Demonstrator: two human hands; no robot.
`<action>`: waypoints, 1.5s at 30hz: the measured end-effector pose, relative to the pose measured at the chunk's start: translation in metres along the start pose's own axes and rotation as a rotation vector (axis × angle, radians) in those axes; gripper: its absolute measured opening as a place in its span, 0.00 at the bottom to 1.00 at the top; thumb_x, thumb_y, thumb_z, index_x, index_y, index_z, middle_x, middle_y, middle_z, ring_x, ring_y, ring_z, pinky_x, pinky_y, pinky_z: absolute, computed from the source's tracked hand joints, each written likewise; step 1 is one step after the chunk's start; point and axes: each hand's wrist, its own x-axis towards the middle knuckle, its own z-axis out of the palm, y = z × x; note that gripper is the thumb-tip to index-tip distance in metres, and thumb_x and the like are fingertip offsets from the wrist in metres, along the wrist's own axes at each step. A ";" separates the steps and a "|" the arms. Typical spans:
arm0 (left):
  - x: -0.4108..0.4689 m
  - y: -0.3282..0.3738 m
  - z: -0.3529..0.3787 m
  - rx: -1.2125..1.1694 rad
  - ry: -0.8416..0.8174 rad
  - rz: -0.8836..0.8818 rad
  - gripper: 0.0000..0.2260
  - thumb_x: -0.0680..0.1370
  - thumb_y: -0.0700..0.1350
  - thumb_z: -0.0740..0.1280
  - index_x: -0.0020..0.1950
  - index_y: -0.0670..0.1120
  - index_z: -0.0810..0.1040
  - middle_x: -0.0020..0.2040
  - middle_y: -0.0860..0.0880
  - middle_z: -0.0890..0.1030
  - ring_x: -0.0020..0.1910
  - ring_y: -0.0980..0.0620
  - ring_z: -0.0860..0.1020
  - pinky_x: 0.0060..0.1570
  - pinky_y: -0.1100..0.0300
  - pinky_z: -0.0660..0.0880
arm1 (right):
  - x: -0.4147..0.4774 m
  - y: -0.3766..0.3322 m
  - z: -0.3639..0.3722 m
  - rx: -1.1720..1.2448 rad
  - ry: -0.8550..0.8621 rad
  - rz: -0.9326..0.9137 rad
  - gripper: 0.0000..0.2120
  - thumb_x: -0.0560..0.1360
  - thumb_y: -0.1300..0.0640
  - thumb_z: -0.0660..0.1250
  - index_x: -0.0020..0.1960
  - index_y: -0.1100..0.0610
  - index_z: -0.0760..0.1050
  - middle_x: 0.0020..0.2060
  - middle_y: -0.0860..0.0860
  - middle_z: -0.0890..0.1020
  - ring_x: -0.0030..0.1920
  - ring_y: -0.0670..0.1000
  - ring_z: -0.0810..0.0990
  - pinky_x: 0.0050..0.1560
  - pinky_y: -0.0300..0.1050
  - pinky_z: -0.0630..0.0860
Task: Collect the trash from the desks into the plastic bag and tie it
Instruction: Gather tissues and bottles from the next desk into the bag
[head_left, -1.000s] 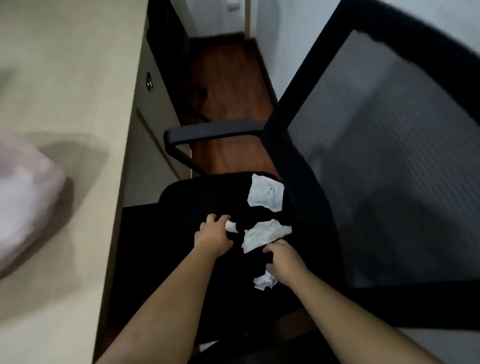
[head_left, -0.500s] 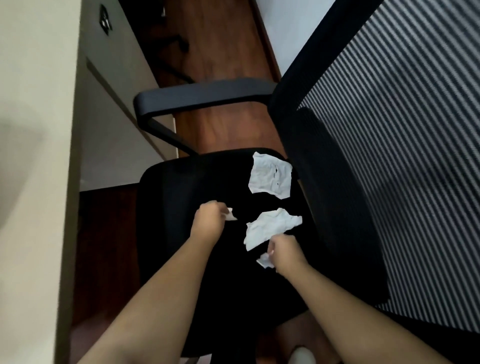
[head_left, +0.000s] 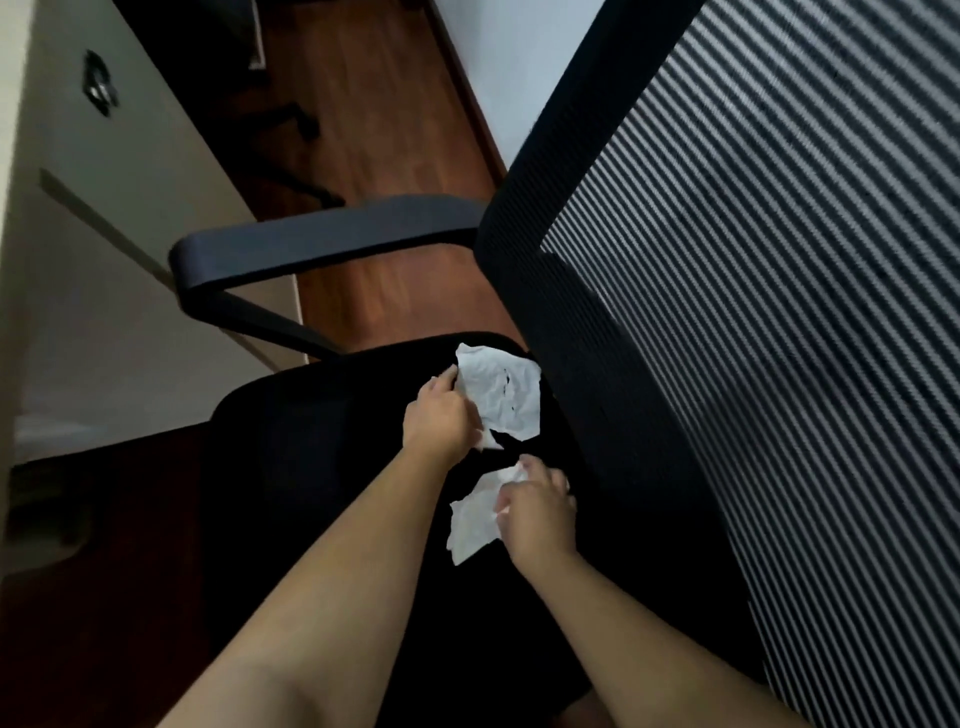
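Now over the black chair seat (head_left: 311, 467), where all the visible paper lay. Moved the left hand (head_left: 439, 421) up from mid-seat to the flat tissue (head_left: 506, 397) by the backrest, fingertips at its edge, fingers curled round a small scrap (head_left: 488, 441). Closed the right hand (head_left: 537, 512) on the crumpled tissue (head_left: 472, 519), loose a moment earlier. Probably one grab left here. Saw no plastic bag, so could not tell its contents.
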 end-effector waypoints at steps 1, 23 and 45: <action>0.005 0.001 0.008 -0.006 -0.009 0.005 0.09 0.72 0.44 0.71 0.52 0.48 0.84 0.75 0.51 0.61 0.71 0.47 0.63 0.62 0.51 0.69 | 0.002 0.004 0.007 0.053 -0.015 0.023 0.09 0.76 0.57 0.63 0.52 0.50 0.81 0.72 0.49 0.64 0.69 0.53 0.62 0.67 0.47 0.63; -0.216 0.034 -0.192 -0.153 0.485 -0.103 0.08 0.72 0.38 0.65 0.43 0.45 0.84 0.45 0.44 0.84 0.47 0.43 0.81 0.49 0.54 0.77 | -0.120 -0.077 -0.191 0.365 0.279 -0.259 0.08 0.69 0.69 0.61 0.39 0.63 0.78 0.39 0.54 0.76 0.39 0.52 0.75 0.38 0.38 0.68; -0.570 -0.056 -0.215 -0.123 1.038 -0.422 0.08 0.73 0.40 0.67 0.47 0.47 0.84 0.47 0.49 0.84 0.51 0.48 0.78 0.48 0.57 0.74 | -0.365 -0.205 -0.195 0.617 0.290 -0.738 0.05 0.69 0.62 0.70 0.37 0.54 0.77 0.37 0.50 0.79 0.37 0.49 0.75 0.31 0.33 0.65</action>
